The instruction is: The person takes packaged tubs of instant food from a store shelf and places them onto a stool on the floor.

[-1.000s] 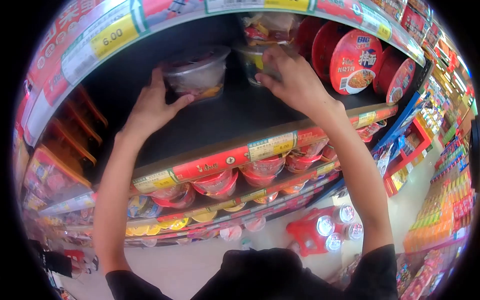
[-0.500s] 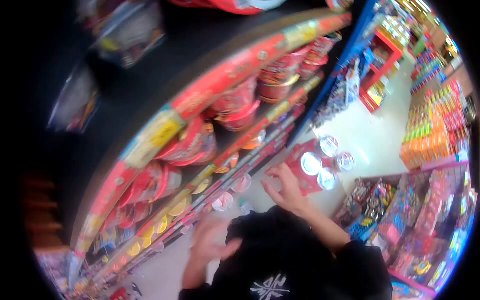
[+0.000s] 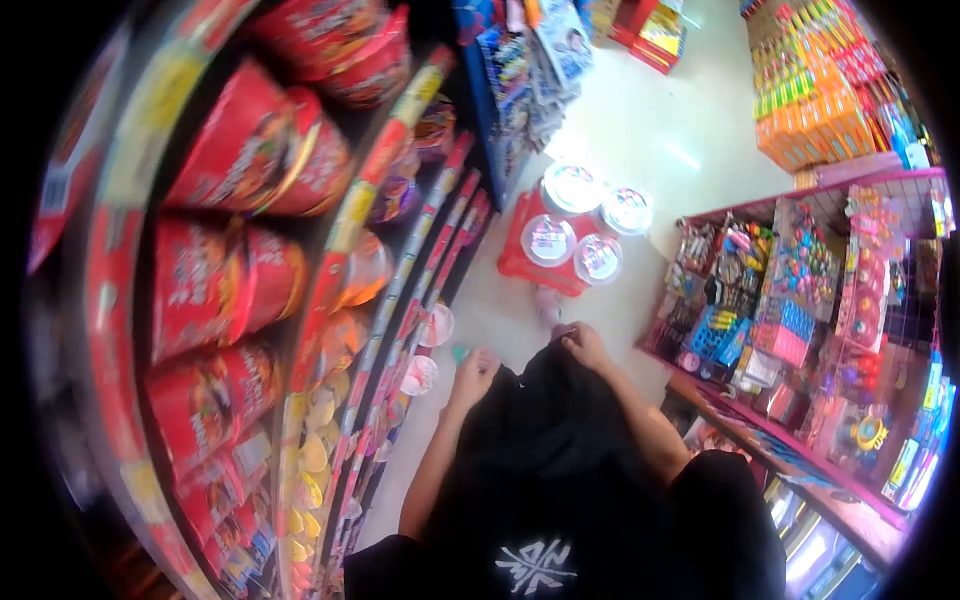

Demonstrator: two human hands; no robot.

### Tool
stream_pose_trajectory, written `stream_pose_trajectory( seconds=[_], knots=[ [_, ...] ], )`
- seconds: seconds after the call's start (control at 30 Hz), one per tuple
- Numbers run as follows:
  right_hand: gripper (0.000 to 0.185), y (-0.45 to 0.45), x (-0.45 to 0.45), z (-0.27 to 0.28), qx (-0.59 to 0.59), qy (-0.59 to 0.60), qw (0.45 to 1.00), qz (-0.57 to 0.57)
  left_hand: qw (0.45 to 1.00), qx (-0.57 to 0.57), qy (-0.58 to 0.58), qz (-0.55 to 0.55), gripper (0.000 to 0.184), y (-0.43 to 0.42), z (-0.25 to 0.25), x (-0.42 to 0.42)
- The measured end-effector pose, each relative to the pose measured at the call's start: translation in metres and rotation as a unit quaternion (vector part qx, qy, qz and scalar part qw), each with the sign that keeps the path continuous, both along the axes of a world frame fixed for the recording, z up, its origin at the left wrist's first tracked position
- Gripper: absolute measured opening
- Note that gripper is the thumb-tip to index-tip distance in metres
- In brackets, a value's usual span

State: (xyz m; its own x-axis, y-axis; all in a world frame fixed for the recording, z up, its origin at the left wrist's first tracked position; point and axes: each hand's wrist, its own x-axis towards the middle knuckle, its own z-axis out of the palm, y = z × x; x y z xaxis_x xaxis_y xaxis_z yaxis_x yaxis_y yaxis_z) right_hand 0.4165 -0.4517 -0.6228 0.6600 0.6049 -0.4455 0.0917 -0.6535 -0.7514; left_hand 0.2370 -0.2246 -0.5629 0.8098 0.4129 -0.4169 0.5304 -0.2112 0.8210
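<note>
My left hand (image 3: 477, 375) is beside the left edge of my black clothing (image 3: 540, 450), its fingers curled in. At the clothing's upper edge is my right hand (image 3: 585, 347), also with bent fingers. Both touch or nearly touch the dark cloth; whether anything is pinched in either cannot be made out. Just ahead, on the floor, stands a red plastic stool or crate (image 3: 514, 245). Several round tubs with shiny pale lids (image 3: 549, 240) are grouped on and around it. Below its front edge a foot or lower leg (image 3: 549, 305) shows.
On my left, shelves hold red instant-noodle bowls (image 3: 215, 290) and yellow-lidded cups (image 3: 315, 452). To the right is a pink rack (image 3: 690, 215) of small toys and trinkets. Orange boxes (image 3: 815, 135) are stacked behind it. Hanging packets (image 3: 530, 70) line the blue shelf end.
My view has swung down and closer to the shelves and the red stool. Both hands, raised and apart before, are now drawn in against the black clothing with fingers curled.
</note>
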Motion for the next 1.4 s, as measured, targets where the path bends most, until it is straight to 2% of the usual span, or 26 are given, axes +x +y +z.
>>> stream_pose_trajectory(
  seconds=[0.27, 0.33, 0.4, 0.43, 0.53, 0.73, 0.87, 0.97, 1.07, 1.17, 1.27, 1.37, 1.4],
  knots=[
    [0.037, -0.063, 0.054, -0.059, -0.124, 0.065, 0.987, -0.078, 0.993, -0.06, 0.102, -0.002, 0.034, -0.044, -0.087, 0.057],
    [0.039, -0.077, 0.069, -0.074, -0.135, 0.039, 0.984, -0.113, 0.989, -0.084, 0.125, 0.002, 0.034, -0.061, -0.098, 0.079],
    [0.041, -0.078, 0.083, -0.095, -0.136, 0.009, 0.978, -0.158, 0.986, -0.112, 0.122, 0.008, 0.035, -0.068, -0.112, 0.099],
    [0.041, -0.083, 0.098, -0.091, -0.137, 0.032, 0.971, -0.191, 0.984, -0.132, 0.12, 0.012, 0.035, -0.08, -0.114, 0.112],
    [0.045, -0.077, 0.129, -0.101, -0.11, 0.033, 0.967, -0.226, 0.981, -0.124, 0.147, 0.009, 0.039, -0.091, -0.125, 0.148],
    [0.06, -0.051, 0.178, -0.125, -0.08, -0.023, 0.967, -0.243, 0.964, -0.198, 0.176, 0.023, 0.053, -0.096, -0.185, 0.195],
    [0.067, -0.042, 0.199, -0.126, -0.058, 0.061, 0.953, -0.29, 0.924, -0.29, 0.237, 0.07, 0.071, -0.107, -0.181, 0.23],
    [0.068, -0.055, 0.199, -0.152, -0.076, 0.106, 0.955, -0.268, 0.923, -0.303, 0.236, 0.041, 0.081, -0.11, -0.175, 0.259],
    [0.063, -0.058, 0.201, -0.13, -0.077, 0.167, 0.946, -0.266, 0.894, -0.381, 0.203, 0.117, 0.085, -0.112, -0.155, 0.283],
    [0.052, -0.067, 0.188, -0.13, -0.073, 0.183, 0.932, -0.305, 0.883, -0.402, 0.201, 0.138, 0.084, -0.109, -0.155, 0.281],
    [0.052, -0.075, 0.17, -0.127, -0.055, 0.151, 0.952, -0.259, 0.875, -0.402, 0.242, 0.121, 0.083, -0.101, -0.137, 0.272],
    [0.048, -0.075, 0.146, -0.108, 0.006, 0.083, 0.971, -0.224, 0.879, -0.374, 0.263, 0.133, 0.072, -0.099, -0.136, 0.232],
    [0.048, -0.073, 0.135, -0.097, 0.032, 0.065, 0.974, -0.215, 0.896, -0.348, 0.236, 0.145, 0.065, -0.099, -0.136, 0.213]
  ],
)
